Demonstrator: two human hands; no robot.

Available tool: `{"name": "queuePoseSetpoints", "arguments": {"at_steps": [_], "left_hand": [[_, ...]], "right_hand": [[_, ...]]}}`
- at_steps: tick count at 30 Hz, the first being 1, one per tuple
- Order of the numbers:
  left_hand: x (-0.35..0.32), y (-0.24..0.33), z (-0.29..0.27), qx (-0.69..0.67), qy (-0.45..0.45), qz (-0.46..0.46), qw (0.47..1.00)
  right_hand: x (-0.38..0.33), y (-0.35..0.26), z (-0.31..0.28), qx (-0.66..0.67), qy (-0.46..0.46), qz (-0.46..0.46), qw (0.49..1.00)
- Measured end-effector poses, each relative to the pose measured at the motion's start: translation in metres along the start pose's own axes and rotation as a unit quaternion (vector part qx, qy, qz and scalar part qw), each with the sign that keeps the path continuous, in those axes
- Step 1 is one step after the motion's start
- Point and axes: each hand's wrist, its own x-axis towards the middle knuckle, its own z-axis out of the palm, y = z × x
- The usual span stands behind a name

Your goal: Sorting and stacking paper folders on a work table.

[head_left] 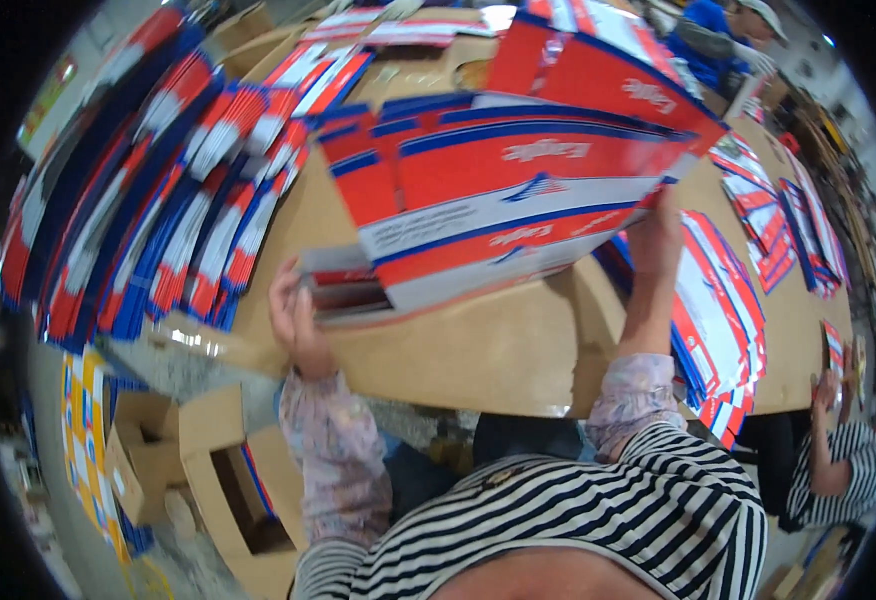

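Holding a red-and-white carton (508,190) with 2 hands (659,240).

Left hand (299,320) curled, right hand (656,235) well apart, farther forward.

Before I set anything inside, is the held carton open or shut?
Open: the red, white and blue carton gapes at its left end, by the left hand.
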Motion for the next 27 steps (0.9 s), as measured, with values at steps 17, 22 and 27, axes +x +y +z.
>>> {"name": "queuePoseSetpoints", "arguments": {"at_steps": [17,22,27], "left_hand": [[0.001,-0.008,0.013,-0.024,0.077,0.027,0.996],[-0.003,0.005,0.021,0.119,0.157,-0.006,0.980],[-0.004,0.015,0.028,0.136,0.125,-0.001,0.983]], "right_hand": [[-0.017,0.008,0.003,-0.072,-0.023,-0.019,0.997],[-0.013,0.012,0.014,-0.061,0.009,-0.068,0.996],[-0.013,-0.005,0.015,-0.046,0.042,-0.129,0.990]]}}
